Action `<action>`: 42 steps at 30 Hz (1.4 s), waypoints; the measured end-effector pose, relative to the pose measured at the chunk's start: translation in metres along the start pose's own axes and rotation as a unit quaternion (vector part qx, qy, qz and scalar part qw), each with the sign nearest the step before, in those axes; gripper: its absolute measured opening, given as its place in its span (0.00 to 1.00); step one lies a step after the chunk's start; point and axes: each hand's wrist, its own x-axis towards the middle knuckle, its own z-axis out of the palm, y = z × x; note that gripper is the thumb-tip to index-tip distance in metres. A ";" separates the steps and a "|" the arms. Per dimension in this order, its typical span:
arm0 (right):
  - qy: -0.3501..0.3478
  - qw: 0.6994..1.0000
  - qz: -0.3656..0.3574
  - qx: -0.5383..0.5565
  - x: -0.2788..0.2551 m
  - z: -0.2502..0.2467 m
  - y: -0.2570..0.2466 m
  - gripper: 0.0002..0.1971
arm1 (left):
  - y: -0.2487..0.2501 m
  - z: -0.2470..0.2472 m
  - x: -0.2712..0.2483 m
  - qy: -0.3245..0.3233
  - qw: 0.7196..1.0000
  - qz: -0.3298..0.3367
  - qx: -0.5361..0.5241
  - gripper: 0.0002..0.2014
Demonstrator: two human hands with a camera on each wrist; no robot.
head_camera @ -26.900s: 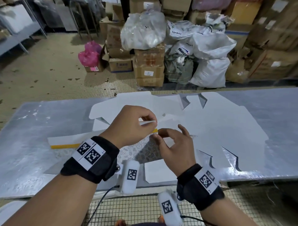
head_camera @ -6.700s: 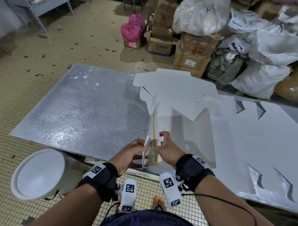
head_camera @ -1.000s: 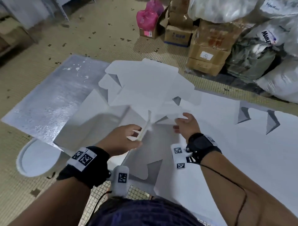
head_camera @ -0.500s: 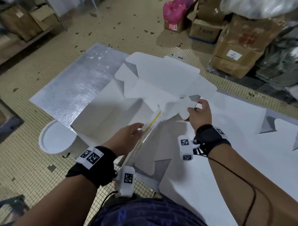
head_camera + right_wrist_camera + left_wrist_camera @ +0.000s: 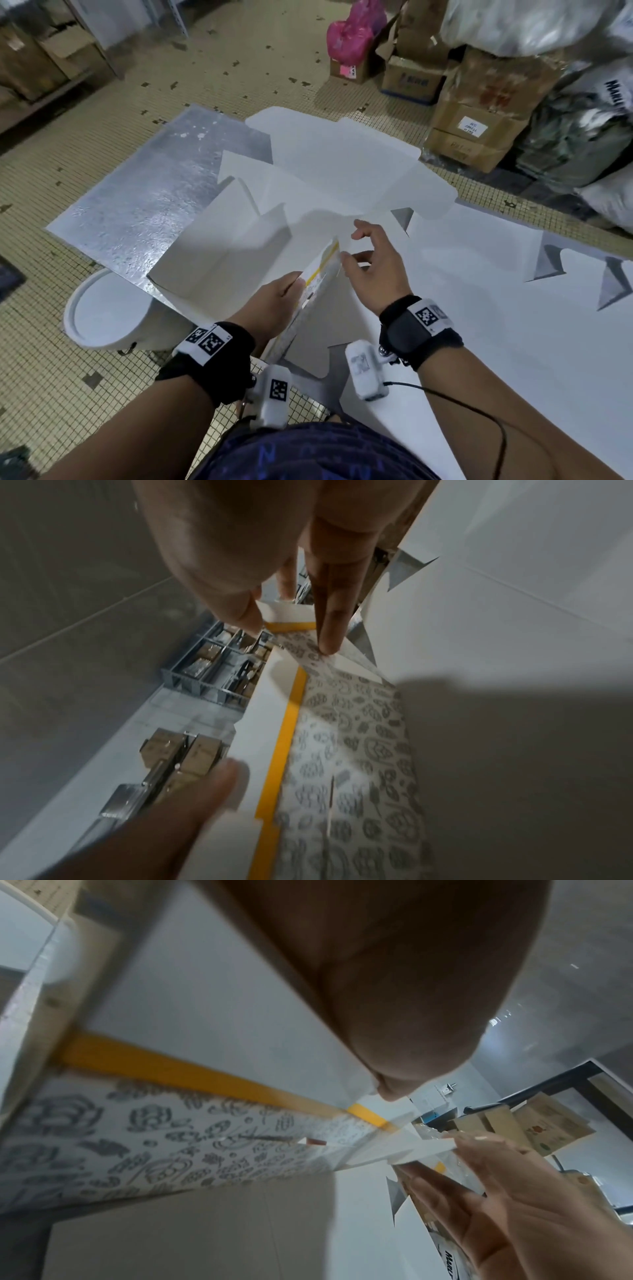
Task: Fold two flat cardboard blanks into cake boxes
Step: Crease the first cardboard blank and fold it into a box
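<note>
White card, half raised: the first blank (image 5: 260, 219) lies on the table (image 5: 137, 192) with one side wall standing at the left and a printed, yellow-striped wall (image 5: 318, 274) held upright near the front edge; the left hand (image 5: 274, 308) grips that wall low down; the right hand (image 5: 373, 263), fingers loosely spread, pinches its top corner flap. By my reckoning this box is partly formed, its lid still flat; the second blank (image 5: 496, 308) lies unfolded at the right.
</note>
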 end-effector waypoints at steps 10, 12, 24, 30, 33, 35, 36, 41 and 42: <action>-0.024 0.989 -0.101 -0.101 -0.012 0.011 0.007 0.23 | -0.013 -0.002 0.005 -0.047 0.990 -0.041 -0.130 0.19; -0.015 0.988 -0.104 -0.118 -0.009 0.011 0.007 0.20 | -0.009 -0.005 0.002 -0.049 0.992 -0.033 -0.114 0.16; -0.012 0.979 -0.113 -0.172 0.008 0.019 -0.003 0.10 | -0.016 -0.006 0.010 -0.054 0.996 -0.024 -0.069 0.17; -0.039 0.975 -0.118 -0.182 0.007 0.022 -0.003 0.10 | -0.019 -0.007 0.013 -0.065 0.996 -0.022 -0.064 0.28; -0.031 0.980 -0.102 -0.167 0.009 0.021 0.000 0.09 | -0.019 -0.006 0.016 -0.067 0.995 -0.026 -0.068 0.30; -0.015 0.985 -0.084 -0.149 0.012 0.018 0.002 0.08 | -0.022 -0.004 0.018 -0.070 0.995 -0.027 -0.069 0.26; -0.006 0.987 -0.079 -0.138 0.013 0.017 0.003 0.08 | -0.023 -0.003 0.018 -0.072 0.994 -0.027 -0.071 0.22; 0.003 0.988 -0.083 -0.130 0.014 0.015 0.004 0.07 | -0.023 -0.002 0.019 -0.072 0.994 -0.032 -0.081 0.16; 0.000 0.987 -0.088 -0.131 0.013 0.016 0.004 0.07 | -0.022 -0.002 0.020 -0.071 0.994 -0.030 -0.080 0.17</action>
